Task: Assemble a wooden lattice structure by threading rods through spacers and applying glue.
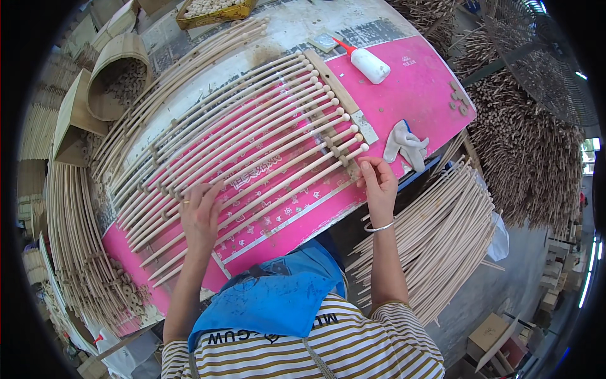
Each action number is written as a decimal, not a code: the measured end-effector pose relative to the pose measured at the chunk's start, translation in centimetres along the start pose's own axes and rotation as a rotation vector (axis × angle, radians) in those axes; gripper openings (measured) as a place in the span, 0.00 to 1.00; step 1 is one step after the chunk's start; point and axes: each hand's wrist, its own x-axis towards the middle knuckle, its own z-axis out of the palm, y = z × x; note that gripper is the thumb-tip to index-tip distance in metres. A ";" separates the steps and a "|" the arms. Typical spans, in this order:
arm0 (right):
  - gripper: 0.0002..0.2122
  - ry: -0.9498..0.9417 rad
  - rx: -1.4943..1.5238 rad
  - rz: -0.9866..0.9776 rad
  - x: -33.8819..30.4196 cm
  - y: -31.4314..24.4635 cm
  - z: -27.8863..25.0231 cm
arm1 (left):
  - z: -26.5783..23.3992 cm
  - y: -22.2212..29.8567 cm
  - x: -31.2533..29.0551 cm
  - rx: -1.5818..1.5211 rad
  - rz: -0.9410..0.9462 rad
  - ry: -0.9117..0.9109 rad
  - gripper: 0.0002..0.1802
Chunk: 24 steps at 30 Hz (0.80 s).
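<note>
A row of thin wooden rods [271, 142] lies side by side across the pink table cover [416, 88]. Each has a round wooden ball [364, 148] on its right end, and small wooden rings [165, 215] sit along the rods. My left hand [201, 215] is over the rods' left part beside several rings, its fingers bent down among them; whatever is between them is hidden. Just below the nearest rod's ball, my right hand [380, 186] has thumb and fingertips pinched together. What that pinch holds, if anything, is too small to make out.
Against the rods' ball ends lies a wooden strip [331, 82]. A white glue bottle [370, 65] with a red tip and a white glove [406, 146] lie beyond. Rod bundles [435, 234] stand right; a tipped round container [117, 79] holds small pieces at left.
</note>
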 end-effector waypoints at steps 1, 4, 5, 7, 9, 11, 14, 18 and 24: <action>0.08 -0.007 0.012 0.000 -0.1 0.0 -0.1 | -0.3 -0.5 -0.1 0.000 0.010 0.011 0.22; 0.08 -0.027 0.018 -0.003 -0.6 0.1 0.2 | -0.3 -1.7 -0.1 0.106 0.061 -0.025 0.23; 0.08 -0.022 0.003 0.008 -0.8 0.0 0.4 | -0.1 -1.9 0.0 0.115 0.068 -0.018 0.23; 0.07 -0.040 0.007 0.002 -1.3 -0.1 1.2 | 0.1 -2.2 0.3 0.121 0.075 -0.003 0.23; 0.08 -0.087 -0.006 -0.010 -1.8 -0.3 2.5 | -0.2 -2.1 0.3 0.085 0.088 0.009 0.22; 0.09 -0.192 -0.086 -0.020 -2.8 -0.6 4.6 | -1.5 -1.6 -0.1 0.099 0.079 0.045 0.22; 0.12 -0.454 0.097 0.062 -4.8 -1.0 9.2 | -4.1 0.0 -1.5 0.141 0.109 0.086 0.23; 0.15 -0.568 0.476 0.462 -6.6 -1.4 15.0 | -6.5 2.2 -3.4 0.171 0.164 0.009 0.27; 0.16 -0.491 0.439 0.398 -5.1 -2.5 14.0 | -13.1 -0.6 -6.5 0.082 -0.132 -0.063 0.26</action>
